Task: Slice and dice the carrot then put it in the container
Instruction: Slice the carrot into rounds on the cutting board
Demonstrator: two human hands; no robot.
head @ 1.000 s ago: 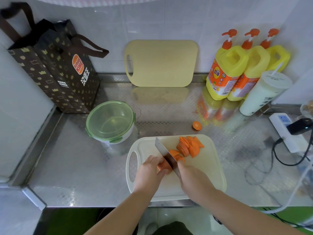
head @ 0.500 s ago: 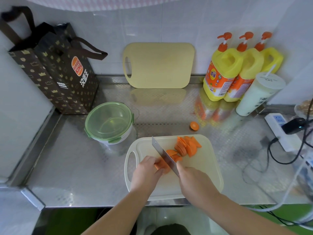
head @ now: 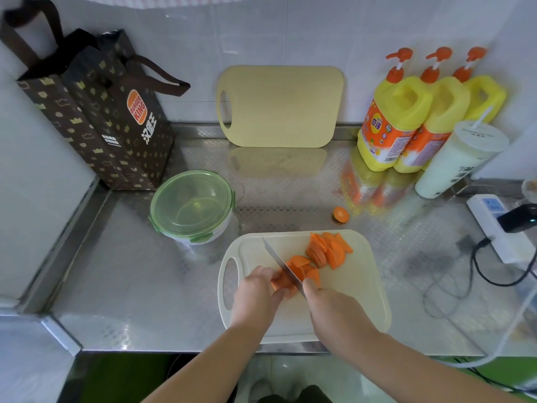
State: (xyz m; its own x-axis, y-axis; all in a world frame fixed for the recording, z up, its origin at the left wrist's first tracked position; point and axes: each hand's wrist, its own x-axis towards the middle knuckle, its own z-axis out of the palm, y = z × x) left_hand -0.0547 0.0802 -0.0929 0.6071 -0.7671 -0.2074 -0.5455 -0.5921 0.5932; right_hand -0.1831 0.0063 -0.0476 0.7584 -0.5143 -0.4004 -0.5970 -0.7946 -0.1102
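Note:
On the white cutting board (head: 357,289) my left hand (head: 255,298) grips the remaining carrot piece (head: 280,283). My right hand (head: 334,312) holds the knife (head: 280,263) by its handle, and the blade rests on the carrot just right of my left fingers. A pile of cut carrot slices (head: 325,250) lies on the far right part of the board. The round container (head: 193,206) with a green clip lid stands closed to the left of the board.
A carrot end (head: 340,214) lies on the steel counter behind the board. A beige board (head: 280,106) leans on the wall. A paper bag (head: 96,112) stands at the left. Yellow pump bottles (head: 398,117), a cup (head: 456,161) and a power strip (head: 499,228) crowd the right.
The knife stays on the carrot, and the slices beside the blade have shifted slightly. Both hands keep their places on the board.

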